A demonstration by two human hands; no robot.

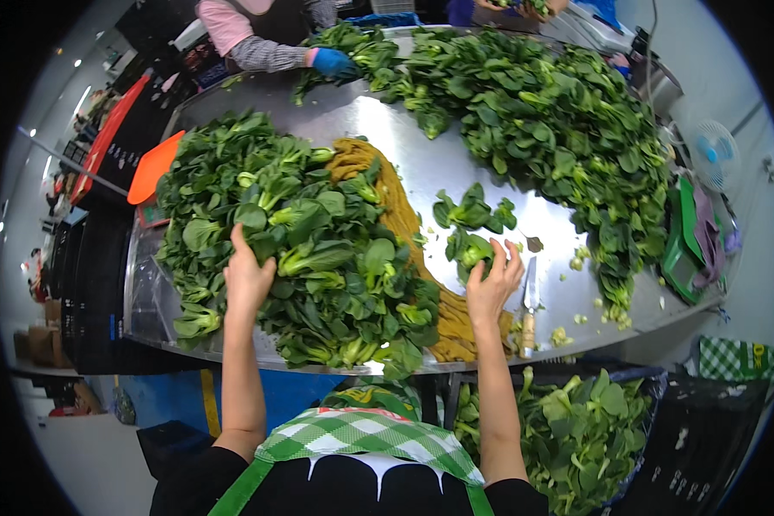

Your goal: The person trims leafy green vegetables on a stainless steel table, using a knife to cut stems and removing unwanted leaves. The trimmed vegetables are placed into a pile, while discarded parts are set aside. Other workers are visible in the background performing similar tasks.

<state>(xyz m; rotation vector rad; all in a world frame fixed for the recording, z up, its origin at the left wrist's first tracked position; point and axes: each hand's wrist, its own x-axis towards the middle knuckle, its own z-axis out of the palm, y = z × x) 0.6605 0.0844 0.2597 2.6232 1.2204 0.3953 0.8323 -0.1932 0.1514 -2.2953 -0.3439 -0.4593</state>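
My left hand [248, 274] is at the near left part of a big heap of bok choy [309, 238], its thumb and forefinger apart among the leaves. Its other fingers are partly hidden. My right hand [495, 280] has its fingers spread and bent beside a small bok choy head [472, 251] on the steel table [419, 148]. No firm grip on that head shows. Just beyond lie more loose bok choy leaves [469, 209]. To the right of this hand is a knife [529, 309] with a light handle. A mustard-coloured cloth [400, 213] runs along the heap's right side.
Another bok choy heap [529, 103] covers the far right. Across the table, a co-worker's blue-gloved hand [333, 63] touches greens. An orange tray [155, 168] stands left, green baskets [684, 245] right. Below the near edge, a lined crate holds leaves [580, 432]. Trimmings [560, 337] are scattered right.
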